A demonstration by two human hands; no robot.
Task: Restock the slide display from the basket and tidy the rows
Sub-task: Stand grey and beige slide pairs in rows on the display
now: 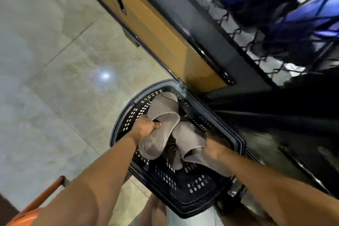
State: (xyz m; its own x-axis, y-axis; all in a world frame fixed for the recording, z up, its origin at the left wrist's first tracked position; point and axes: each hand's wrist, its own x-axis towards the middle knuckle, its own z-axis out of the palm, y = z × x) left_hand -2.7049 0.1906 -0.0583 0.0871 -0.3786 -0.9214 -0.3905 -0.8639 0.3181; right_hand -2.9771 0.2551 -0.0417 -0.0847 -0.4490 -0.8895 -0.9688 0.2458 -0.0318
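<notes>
Left hand clenched round the strap of a taupe slide; right hand, blurred, apparently grasping the edge of a second taupe slide. Both slides sit in the black perforated basket, which stands on the tiled floor just beside the wood-panelled display base.

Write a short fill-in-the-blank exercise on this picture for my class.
1. The taupe slides lie inside a black ____.
2. It stands on the tiled ____.
3. The left hand and the right hand each grip one ____.
Missing words: basket; floor; slide.
</notes>
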